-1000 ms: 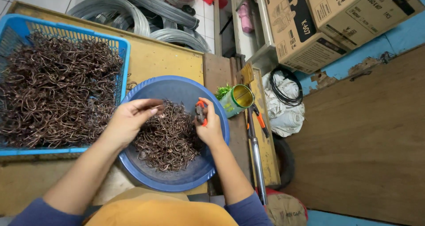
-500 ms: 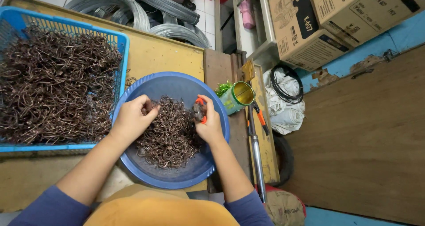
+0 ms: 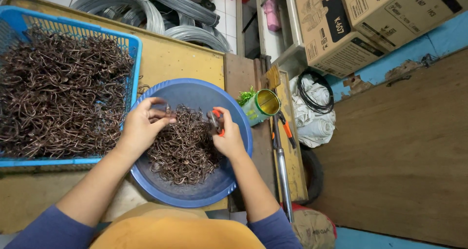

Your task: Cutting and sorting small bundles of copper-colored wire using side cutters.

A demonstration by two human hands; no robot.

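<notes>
A round blue basin [image 3: 195, 95] sits in front of me with a heap of brown bent wire hooks [image 3: 183, 149] inside. My left hand [image 3: 141, 127] hovers over the basin's left side, its fingers pinching one brown wire hook [image 3: 163, 113] above the heap. My right hand [image 3: 228, 134] is over the basin's right side, closed on small orange-handled pliers [image 3: 216, 123] whose jaws point toward the left hand.
A blue plastic crate [image 3: 132, 46] full of the same brown wire hooks stands at the left on a yellow board. Coils of grey wire lie beyond it. A green tin can [image 3: 261, 107], orange-handled cutters [image 3: 286, 129], cardboard boxes and a wooden panel are at the right.
My left hand has lifted off the heap and shifted up-left with a hook pinched in its fingers. My right hand with the pliers has barely moved.
</notes>
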